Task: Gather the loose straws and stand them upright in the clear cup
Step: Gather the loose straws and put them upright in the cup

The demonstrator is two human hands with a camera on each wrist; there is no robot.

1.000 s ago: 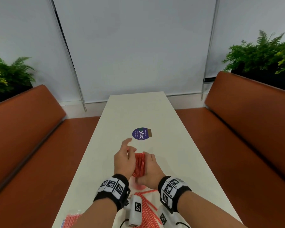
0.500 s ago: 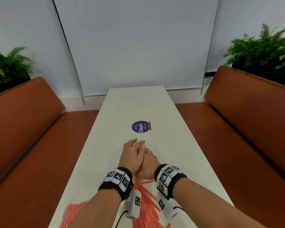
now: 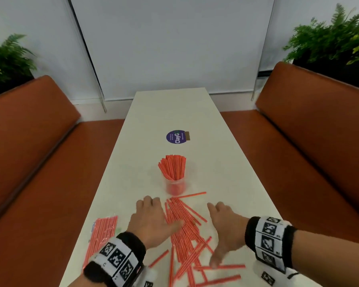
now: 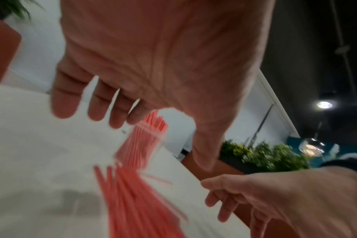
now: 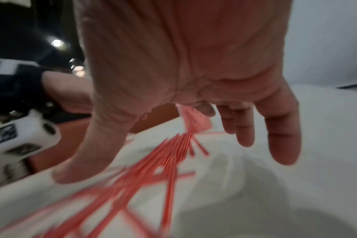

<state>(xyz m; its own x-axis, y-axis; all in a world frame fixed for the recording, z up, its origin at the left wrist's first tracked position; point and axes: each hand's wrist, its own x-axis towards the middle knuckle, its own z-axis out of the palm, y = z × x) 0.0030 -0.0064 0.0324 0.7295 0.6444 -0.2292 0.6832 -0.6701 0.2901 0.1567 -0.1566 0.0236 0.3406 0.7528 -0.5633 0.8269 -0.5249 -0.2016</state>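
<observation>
Both wrist views are blurry; left hand (image 3: 151, 220) and right hand (image 3: 226, 226) spread, empty, flanking loose straws (image 3: 184, 230); clear cup (image 3: 175, 186) just beyond.

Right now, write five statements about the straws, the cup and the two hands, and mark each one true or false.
1. The clear cup already holds a bunch of straws standing up. True.
2. The left hand grips a bundle of straws. False: its fingers are spread, and it holds nothing.
3. The loose straws lie on the table between the two hands. True.
4. The right hand is closed round the cup. False: it is open, well short of the cup.
5. A packet of straws lies near the table's left edge. True.
</observation>
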